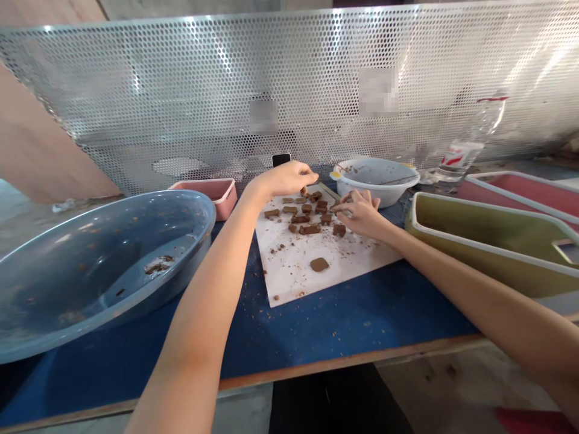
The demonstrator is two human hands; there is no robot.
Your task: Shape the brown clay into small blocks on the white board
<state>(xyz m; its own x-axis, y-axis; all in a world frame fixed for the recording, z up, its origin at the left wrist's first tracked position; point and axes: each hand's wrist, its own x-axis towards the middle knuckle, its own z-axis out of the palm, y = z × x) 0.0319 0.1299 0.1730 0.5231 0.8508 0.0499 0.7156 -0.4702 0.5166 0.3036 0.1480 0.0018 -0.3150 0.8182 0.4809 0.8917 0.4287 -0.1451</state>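
Left hand [293,177]: fingertips pinched; cannot tell whether they grip anything.
Right hand [360,212]: fingers loosely spread, beside the brown pieces.
Brown pieces [310,229]: blocky, rough, mostly between and nearer than both hands.
In the way: white bowl [380,193] just beyond right hand; olive bin [474,244] rightward; blue basin [122,241] leftward.
Open room: white board's [362,259] near side, around one flat disc [319,264].
Barrier: perforated metal screen [312,78] beyond.

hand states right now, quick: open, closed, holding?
Left hand: fingers bent together above the brown pieces; can't tell if it grips one.
Right hand: fingers partly curled beside them; can't tell if it holds anything.
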